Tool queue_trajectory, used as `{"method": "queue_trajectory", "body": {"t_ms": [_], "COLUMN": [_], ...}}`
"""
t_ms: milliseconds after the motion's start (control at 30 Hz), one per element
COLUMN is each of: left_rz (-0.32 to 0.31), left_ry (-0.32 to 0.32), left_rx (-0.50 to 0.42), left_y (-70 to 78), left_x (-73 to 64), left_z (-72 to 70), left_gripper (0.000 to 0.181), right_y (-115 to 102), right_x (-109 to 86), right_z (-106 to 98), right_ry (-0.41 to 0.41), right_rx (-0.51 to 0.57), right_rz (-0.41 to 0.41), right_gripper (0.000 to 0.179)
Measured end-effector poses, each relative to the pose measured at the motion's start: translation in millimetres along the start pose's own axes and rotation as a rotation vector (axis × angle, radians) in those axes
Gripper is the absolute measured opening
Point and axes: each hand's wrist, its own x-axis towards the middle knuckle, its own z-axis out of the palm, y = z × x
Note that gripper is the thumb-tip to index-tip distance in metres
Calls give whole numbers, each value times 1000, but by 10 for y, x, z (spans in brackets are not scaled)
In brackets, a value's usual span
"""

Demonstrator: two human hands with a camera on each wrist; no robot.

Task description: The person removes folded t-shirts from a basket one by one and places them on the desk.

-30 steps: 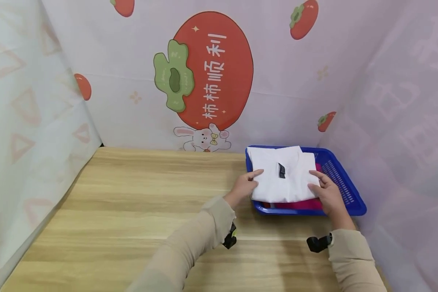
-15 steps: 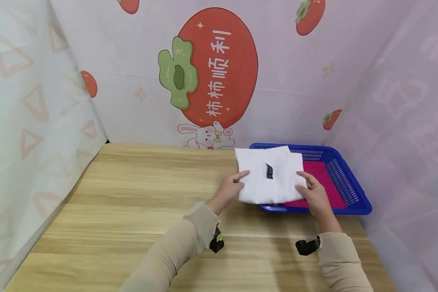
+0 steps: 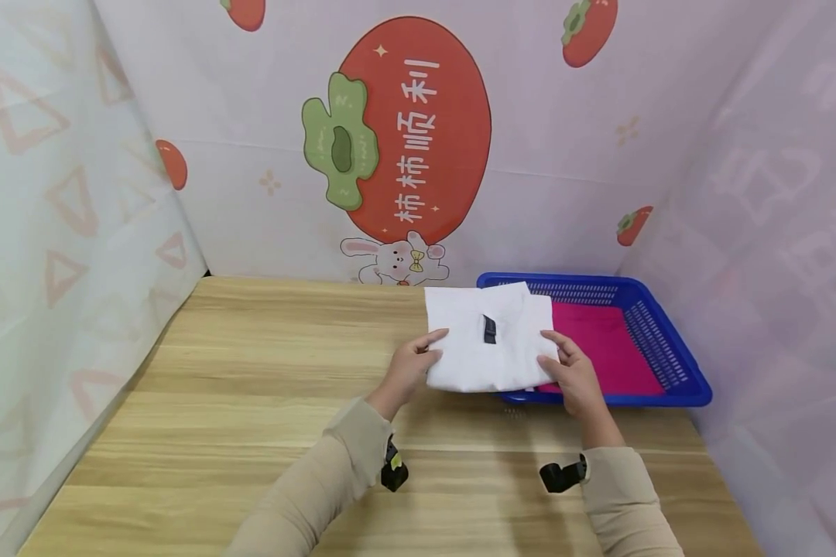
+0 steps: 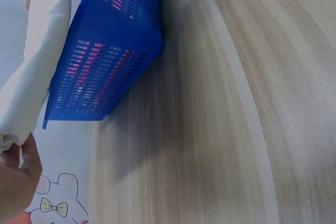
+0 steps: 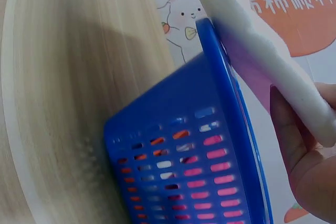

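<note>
A folded white garment (image 3: 491, 360), likely a shirt, with a black label at its neck, is held level between both hands. My left hand (image 3: 409, 367) pinches its left edge, thumb on top. On its right edge my right hand (image 3: 573, 375) pinches in the same way. The garment overlaps the left rim of a blue plastic basket (image 3: 683, 371), and in the right wrist view the white cloth (image 5: 283, 72) is above that rim. Inside the basket lies a folded magenta cloth (image 3: 606, 348). Orange and white items (image 5: 165, 166) show through the basket's slots.
The wooden table (image 3: 265, 371) stretches left of the basket and towards me. A printed fabric backdrop (image 3: 550, 131) stands behind, with fabric walls at left and right. The basket is close to the right wall (image 3: 759, 294).
Both hands have carried the white garment left, from over the basket to partly beyond its left rim. More of the magenta cloth has come into view.
</note>
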Motion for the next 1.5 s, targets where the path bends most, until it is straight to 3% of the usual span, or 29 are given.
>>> {"method": "queue_trajectory", "body": {"t_ms": [333,700,1133,1500], "left_rz": [5,13,22,-3], "left_ry": [82,108,175,210], "left_rx": [-11,-14,-37,16], "left_y": [-66,-98,-64,-132], "left_x": [-67,-138,-196,-165], "left_z": [-242,-472,-728,-915], "left_gripper": [32,33,32,33], "right_y": [-3,38,20,77], "right_x": [15,38,95,182], "right_z": [261,465,745,1017], "right_ry": [-32,-76,-192,-137], "right_rx": [-23,-90,-13,-129], "right_rz": [28,32,41,63], "right_gripper": [44,44,45,42]}}
